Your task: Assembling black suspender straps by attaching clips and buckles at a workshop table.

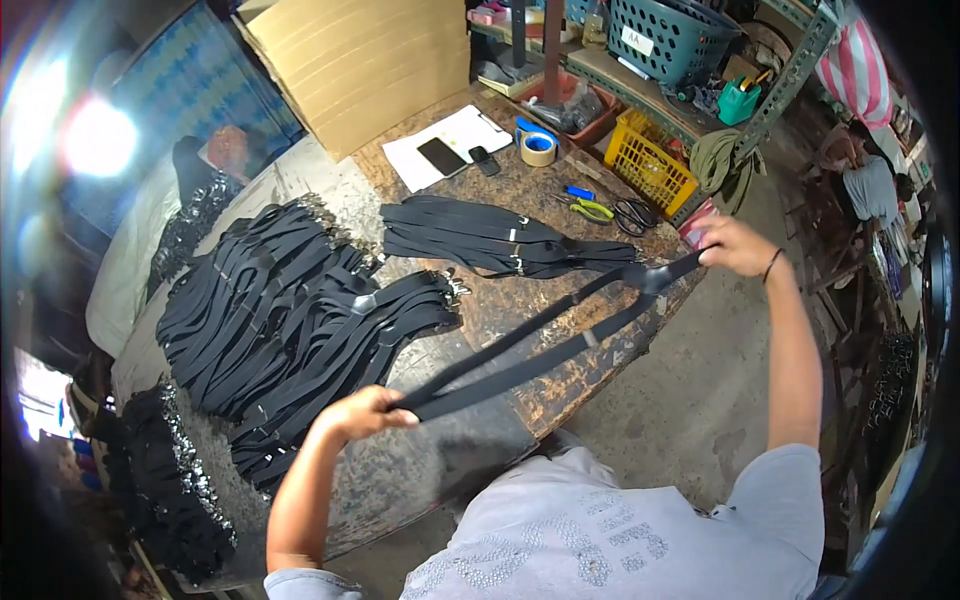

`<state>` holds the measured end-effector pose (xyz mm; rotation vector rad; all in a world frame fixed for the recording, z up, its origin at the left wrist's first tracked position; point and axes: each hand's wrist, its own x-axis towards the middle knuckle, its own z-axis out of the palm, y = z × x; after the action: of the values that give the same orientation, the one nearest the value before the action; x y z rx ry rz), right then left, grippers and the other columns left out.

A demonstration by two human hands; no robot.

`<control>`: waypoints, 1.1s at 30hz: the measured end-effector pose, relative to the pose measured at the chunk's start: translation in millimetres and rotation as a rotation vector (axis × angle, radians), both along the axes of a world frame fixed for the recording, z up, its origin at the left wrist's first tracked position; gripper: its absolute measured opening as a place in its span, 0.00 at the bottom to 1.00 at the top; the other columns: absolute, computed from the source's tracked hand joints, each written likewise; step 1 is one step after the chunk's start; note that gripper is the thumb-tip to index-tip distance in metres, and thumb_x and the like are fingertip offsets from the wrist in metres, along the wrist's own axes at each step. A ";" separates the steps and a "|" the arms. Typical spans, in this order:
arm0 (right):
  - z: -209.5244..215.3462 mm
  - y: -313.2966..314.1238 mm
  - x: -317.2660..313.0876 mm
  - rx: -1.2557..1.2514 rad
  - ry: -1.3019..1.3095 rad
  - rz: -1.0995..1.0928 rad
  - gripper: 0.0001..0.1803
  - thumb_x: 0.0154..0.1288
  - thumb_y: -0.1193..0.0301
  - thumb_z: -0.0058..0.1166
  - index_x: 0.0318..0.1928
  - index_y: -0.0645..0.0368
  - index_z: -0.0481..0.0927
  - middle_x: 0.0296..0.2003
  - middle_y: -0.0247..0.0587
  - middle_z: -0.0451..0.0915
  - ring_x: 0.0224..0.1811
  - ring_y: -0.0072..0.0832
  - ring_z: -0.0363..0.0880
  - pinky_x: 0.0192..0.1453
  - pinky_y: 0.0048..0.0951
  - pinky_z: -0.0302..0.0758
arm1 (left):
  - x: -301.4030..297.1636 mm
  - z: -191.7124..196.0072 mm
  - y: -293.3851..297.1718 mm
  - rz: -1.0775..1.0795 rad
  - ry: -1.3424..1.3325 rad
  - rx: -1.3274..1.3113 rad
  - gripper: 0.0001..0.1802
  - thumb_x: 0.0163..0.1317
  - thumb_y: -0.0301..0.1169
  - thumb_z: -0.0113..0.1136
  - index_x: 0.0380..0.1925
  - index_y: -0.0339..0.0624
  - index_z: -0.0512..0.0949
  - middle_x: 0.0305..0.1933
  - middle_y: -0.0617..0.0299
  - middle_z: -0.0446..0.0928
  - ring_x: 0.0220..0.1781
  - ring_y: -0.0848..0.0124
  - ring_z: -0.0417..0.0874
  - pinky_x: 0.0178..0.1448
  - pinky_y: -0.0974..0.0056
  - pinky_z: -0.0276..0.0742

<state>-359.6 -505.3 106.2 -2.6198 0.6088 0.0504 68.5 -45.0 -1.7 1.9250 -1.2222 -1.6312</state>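
Observation:
A pair of black elastic suspenders (545, 340) is stretched taut above the worn wooden table (500, 310). My left hand (365, 410) grips the two strap ends at the near side. My right hand (735, 245), with a dark band on its wrist, holds the single end past the table's right edge. A flat pile of black suspenders with metal clips (500, 238) lies on the table just beyond the stretched pair. A much larger heap of the same black straps (300, 320) covers the table's left part.
A stack of cardboard sheets (365, 65) stands at the back. A white paper with a phone (445, 150), a tape roll (538, 148) and scissors (630, 215) lie near the far edge. A yellow crate (650, 165) and teal basket (670, 40) sit on shelving. Another person (865, 185) sits at far right.

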 end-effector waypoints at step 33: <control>-248.3 -63.4 80.8 -0.054 0.041 -0.613 0.19 0.59 0.55 0.65 0.46 0.50 0.77 0.51 0.45 0.70 0.57 0.48 0.68 0.60 0.48 0.66 | 216.6 -74.2 -323.4 -0.160 -1.344 0.036 0.53 0.38 0.49 0.78 0.66 0.50 0.63 0.62 0.54 0.70 0.63 0.53 0.74 0.59 0.50 0.75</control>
<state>-278.9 -568.6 -142.1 -2.3715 1.4092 -0.1038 285.1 -368.4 -75.9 3.0692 -1.7228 -0.1638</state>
